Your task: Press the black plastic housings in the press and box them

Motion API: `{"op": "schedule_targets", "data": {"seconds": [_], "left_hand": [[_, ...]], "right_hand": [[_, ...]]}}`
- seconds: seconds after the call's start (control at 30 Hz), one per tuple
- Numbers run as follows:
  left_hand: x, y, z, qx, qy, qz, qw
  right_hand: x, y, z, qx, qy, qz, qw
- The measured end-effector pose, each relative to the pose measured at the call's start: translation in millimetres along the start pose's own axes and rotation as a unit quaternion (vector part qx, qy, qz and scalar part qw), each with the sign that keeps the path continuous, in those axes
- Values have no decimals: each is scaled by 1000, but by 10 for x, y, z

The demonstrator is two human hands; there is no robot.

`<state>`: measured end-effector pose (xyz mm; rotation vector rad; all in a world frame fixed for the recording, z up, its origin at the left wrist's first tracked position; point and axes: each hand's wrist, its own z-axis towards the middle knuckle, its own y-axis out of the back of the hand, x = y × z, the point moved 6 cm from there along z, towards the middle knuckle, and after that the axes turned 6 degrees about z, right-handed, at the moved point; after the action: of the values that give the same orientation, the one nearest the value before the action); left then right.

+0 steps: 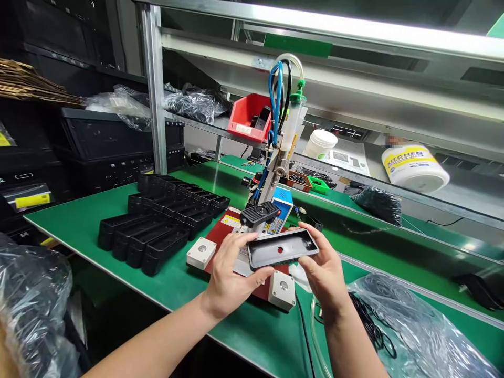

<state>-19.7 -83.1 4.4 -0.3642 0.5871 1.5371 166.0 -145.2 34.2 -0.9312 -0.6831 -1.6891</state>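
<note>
Black case (289, 253) pinched at both ends

The left grip (231, 274) is parted just enough to pinch the case's left end between fingers and thumb; the right grip (326, 269) pinches the right end likewise, thumb at the near corner; the case tilts between them above the desk (244, 344), hollow side up, a round hole (280, 250) in its floor; just behind sits a ribbed black part (259, 213) at the syringe machine (271, 184); rows of similar black cases (159, 249) stand to the left; a clear plastic bag (417, 315) lies at right.
</note>
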Motion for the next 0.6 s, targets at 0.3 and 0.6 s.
{"op": "schedule_targets", "data": {"seconds": [0.3,0.6], "left_hand": [[-262,-388,-244,244,337,-487,768],[-281,-330,-235,333,329,-461,754]], "right_hand": [[538,-565,-615,-78,399,-424,809],[439,-475,-614,47,259,-350,899]]}}
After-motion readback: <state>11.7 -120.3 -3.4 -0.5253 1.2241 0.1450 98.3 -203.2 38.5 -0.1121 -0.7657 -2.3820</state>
